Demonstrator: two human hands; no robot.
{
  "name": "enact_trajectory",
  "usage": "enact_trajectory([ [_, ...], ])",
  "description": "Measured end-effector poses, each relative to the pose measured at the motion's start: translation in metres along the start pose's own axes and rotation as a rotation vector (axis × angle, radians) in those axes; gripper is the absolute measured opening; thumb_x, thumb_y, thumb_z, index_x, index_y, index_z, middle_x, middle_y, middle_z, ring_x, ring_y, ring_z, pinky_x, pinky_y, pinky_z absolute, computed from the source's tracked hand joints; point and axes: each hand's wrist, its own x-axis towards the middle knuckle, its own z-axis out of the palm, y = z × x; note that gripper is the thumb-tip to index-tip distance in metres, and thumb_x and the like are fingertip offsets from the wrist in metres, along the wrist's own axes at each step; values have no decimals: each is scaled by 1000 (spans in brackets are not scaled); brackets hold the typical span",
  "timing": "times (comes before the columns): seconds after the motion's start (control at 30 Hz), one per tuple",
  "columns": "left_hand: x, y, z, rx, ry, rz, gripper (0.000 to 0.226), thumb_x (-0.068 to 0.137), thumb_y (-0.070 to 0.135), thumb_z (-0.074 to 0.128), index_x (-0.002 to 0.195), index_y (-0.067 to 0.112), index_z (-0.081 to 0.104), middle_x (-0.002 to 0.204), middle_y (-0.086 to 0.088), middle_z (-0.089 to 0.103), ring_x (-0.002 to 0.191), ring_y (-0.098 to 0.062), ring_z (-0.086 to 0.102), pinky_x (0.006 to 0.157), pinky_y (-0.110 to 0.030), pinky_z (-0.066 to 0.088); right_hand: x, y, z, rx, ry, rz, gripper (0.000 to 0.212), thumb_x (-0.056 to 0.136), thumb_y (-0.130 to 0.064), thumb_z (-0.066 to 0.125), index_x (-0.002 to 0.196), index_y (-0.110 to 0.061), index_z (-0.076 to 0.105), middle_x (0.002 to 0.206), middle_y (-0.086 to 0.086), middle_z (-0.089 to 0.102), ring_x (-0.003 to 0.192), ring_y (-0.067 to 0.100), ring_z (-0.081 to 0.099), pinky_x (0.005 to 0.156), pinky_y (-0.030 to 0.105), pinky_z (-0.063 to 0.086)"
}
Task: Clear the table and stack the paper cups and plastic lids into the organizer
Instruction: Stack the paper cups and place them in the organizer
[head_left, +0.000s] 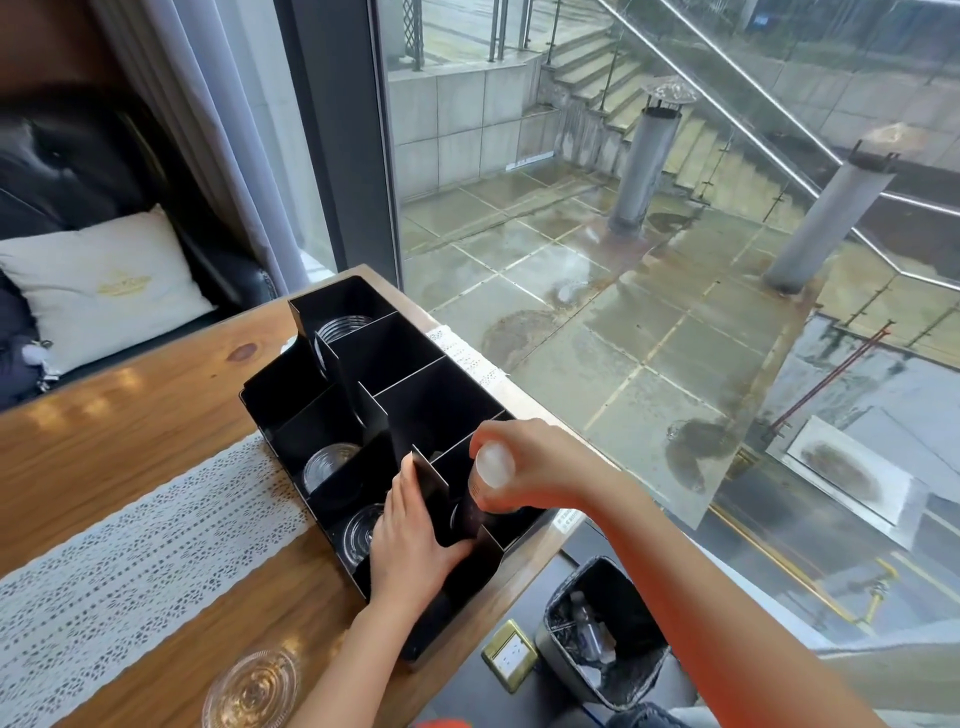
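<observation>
A black divided organizer (415, 395) stands on the wooden table by the window. My right hand (524, 467) holds an upside-down paper cup (491, 478), its white base up, lowered partly into a near right compartment. My left hand (415, 540) grips the divider wall (431, 493) beside that compartment. Clear plastic lids lie in three compartments: far back (340, 327), left middle (327, 465) and near left (361, 530).
A white lace runner (130, 540) crosses the table. A clear glass dish (252, 691) sits at the near edge. On the floor to the right are a lined waste bin (602, 634) and a brass floor socket (509, 660). A cushioned sofa is at far left.
</observation>
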Motion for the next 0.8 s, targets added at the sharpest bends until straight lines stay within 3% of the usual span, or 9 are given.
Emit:
enact_trajectory([
  [0.1, 1, -1, 0, 9, -5, 2, 128, 59, 51, 80, 148, 15, -4, 154, -7, 26, 140, -23, 30, 104, -36, 37, 4, 2, 8, 2, -46, 9, 31, 68, -34, 70, 95, -32, 54, 85, -9, 58, 79, 16, 56, 55, 22, 38],
  [0.23, 2, 0, 0, 26, -31, -11, 129, 60, 50, 80, 148, 15, -8, 154, -8, 24, 140, -23, 29, 104, -35, 37, 9, 5, 24, -52, -130, 24, 35, 77, -36, 66, 107, -27, 50, 103, 1, 54, 90, 26, 57, 74, 36, 49],
  [0.4, 3, -2, -3, 27, -54, -13, 127, 63, 49, 79, 147, 17, -10, 153, -7, 24, 139, -23, 30, 103, -36, 39, 14, 6, 31, -67, -150, 37, 37, 78, -38, 66, 108, -27, 45, 99, 0, 46, 78, 25, 53, 68, 35, 43],
  [0.57, 4, -3, -4, 3, -55, -7, 123, 62, 45, 80, 148, 21, -5, 151, -6, 28, 136, -23, 35, 98, -38, 42, 13, 7, 34, -49, -86, 35, 41, 70, -40, 69, 103, -32, 46, 100, -4, 49, 82, 24, 57, 73, 41, 51],
  [0.7, 2, -3, -8, -98, -80, -2, 116, 65, 41, 79, 146, 32, -4, 155, -1, 21, 137, -24, 34, 100, -42, 42, 14, 9, 37, -26, -68, 35, 48, 67, -47, 74, 104, -32, 48, 103, -6, 52, 86, 20, 58, 75, 37, 50],
  [0.8, 1, -5, -15, -224, -111, 1, 110, 69, 38, 76, 143, 43, -4, 154, 7, 23, 133, -27, 40, 99, -47, 44, 15, 9, 38, -33, 10, 17, 45, 68, -53, 71, 102, -31, 53, 98, -11, 52, 84, 14, 55, 62, 26, 40],
])
